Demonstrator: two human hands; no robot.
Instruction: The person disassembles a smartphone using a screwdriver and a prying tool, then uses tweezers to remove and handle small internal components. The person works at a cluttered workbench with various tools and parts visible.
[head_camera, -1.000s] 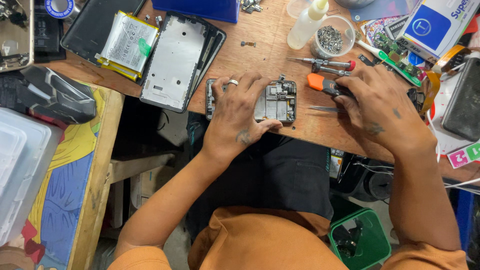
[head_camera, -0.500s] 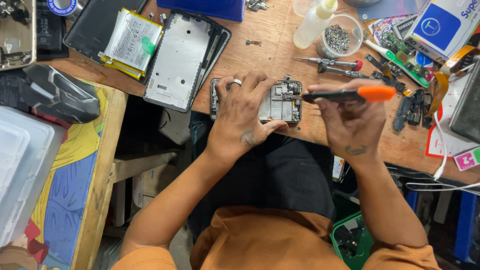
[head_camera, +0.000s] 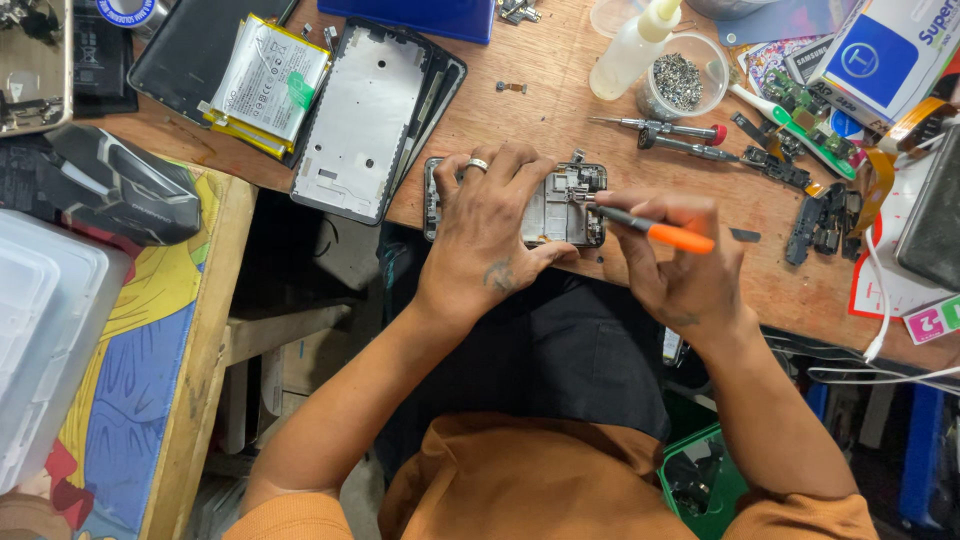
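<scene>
At the far left of the bench (head_camera: 520, 130) lies a flat battery pack (head_camera: 268, 82), and beside it a bare silver phone frame (head_camera: 362, 120), both set aside clear of the work. Right of them, at the near edge, the left hand (head_camera: 490, 235) presses flat on the opened phone (head_camera: 562, 205), fingers spread, apparently to keep it from sliding. The right hand (head_camera: 680, 275) pinches an orange-handled screwdriver (head_camera: 650, 228) like a pen, its tip on the phone's right end. Farther right and away, a small bowl of screws (head_camera: 682, 80) and two spare screwdrivers (head_camera: 670, 135) lie within reach.
</scene>
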